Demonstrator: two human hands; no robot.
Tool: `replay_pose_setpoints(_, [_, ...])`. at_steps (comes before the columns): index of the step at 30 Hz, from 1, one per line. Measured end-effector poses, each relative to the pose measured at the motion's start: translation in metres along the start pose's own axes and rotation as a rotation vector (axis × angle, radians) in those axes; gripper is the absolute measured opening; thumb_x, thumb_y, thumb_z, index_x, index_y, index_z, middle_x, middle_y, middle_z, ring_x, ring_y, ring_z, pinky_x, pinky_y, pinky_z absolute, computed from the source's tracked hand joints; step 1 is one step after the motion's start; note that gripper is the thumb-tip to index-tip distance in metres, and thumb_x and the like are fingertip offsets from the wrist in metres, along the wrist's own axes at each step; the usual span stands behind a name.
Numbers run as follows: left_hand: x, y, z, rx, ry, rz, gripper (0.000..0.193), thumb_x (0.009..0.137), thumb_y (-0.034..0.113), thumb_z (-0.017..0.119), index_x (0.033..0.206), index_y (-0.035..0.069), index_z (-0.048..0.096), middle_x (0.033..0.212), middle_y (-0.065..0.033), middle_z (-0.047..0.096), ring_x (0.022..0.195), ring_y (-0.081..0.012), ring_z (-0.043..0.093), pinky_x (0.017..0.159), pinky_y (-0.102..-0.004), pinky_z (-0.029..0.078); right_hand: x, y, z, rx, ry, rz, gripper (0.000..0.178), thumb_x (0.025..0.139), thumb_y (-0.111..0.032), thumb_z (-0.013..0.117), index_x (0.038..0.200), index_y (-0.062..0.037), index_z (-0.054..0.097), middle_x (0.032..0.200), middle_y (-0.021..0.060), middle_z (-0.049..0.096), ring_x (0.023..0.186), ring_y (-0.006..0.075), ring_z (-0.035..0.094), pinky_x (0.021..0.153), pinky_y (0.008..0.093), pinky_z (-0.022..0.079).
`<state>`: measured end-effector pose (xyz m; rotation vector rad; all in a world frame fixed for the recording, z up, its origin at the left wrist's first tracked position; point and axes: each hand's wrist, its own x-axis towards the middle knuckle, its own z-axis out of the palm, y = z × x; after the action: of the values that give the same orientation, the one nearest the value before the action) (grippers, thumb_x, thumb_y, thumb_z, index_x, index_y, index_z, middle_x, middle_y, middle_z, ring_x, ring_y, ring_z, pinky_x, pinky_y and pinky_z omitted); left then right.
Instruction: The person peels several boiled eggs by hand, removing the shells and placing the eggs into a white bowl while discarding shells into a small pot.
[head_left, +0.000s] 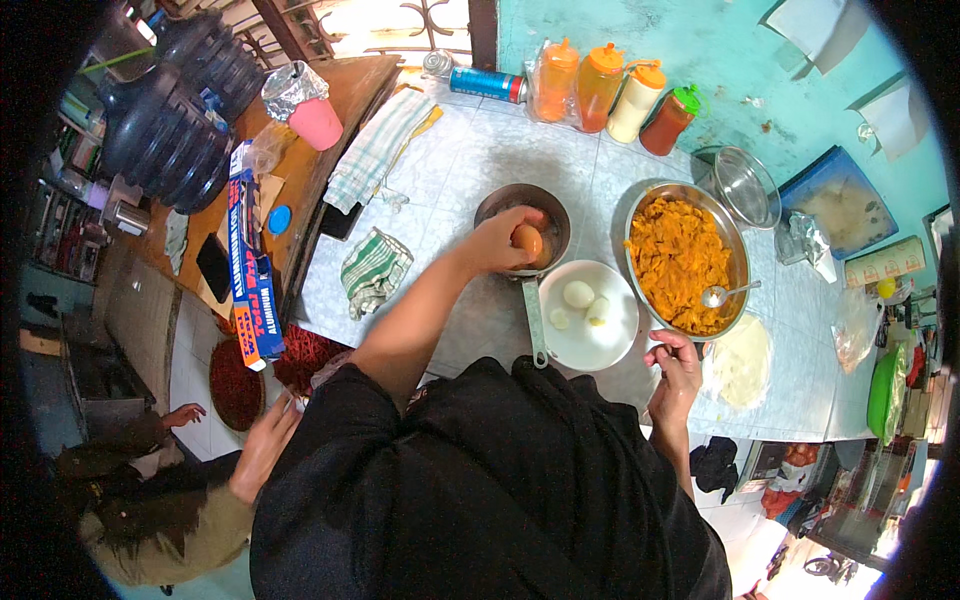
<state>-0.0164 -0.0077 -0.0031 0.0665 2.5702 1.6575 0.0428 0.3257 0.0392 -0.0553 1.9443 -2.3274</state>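
My left hand (pixel 500 241) is closed around a brown egg (pixel 527 240), holding it over a small dark saucepan (pixel 487 203). The pan's long grey handle points toward me, along the left rim of a white plate (pixel 612 350). On that plate lie a whole peeled egg (pixel 578 294) and smaller pale pieces, one with a yellowish spot. Just right of the plate hovers my right hand (pixel 676 378), its fingers loosely bent and apart, with nothing visible in them. Beyond it stands a wide metal bowl (pixel 742 262) of orange mash, with a spoon (pixel 715 296) resting in it.
Sauce bottles (pixel 601 88) and a blue gas canister (pixel 487 84) line the wall. A pale flat sheet (pixel 740 362) lies at right, a green-striped cloth (pixel 376 272) at left. Another person's hand (pixel 268 440) is near red shreds at lower left, beside a foil box (pixel 250 260).
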Motion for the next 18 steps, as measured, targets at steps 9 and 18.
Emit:
replay_pose_setpoints(9, [-0.015,-0.012,0.016,0.239,0.057,0.191,0.054,0.066,0.019,0.076,0.113,0.004,0.052,0.1,-0.0139,0.057,0.094,-0.0267,0.055,0.08,-0.0345,0.045,-0.005,0.013,0.015,-0.042,-0.05,0.051,0.02,0.08,-0.002,0.051,0.098,0.0016,0.059,0.095,0.0075,0.059,0.073,0.012,0.051,0.07,0.0243,0.041])
replay_pose_setpoints(18, [-0.014,-0.012,0.033,0.116,0.394,0.232,0.042,0.07,0.021,0.073,0.105,0.005,0.058,0.099,-0.0168,0.059,0.095,-0.035,0.056,0.082,-0.0397,0.045,0.006,0.018,0.026,-0.088,-0.115,0.094,0.021,0.079,0.0,0.05,0.099,0.0017,0.058,0.097,0.0086,0.06,0.072,0.0117,0.052,0.071,0.0239,0.041])
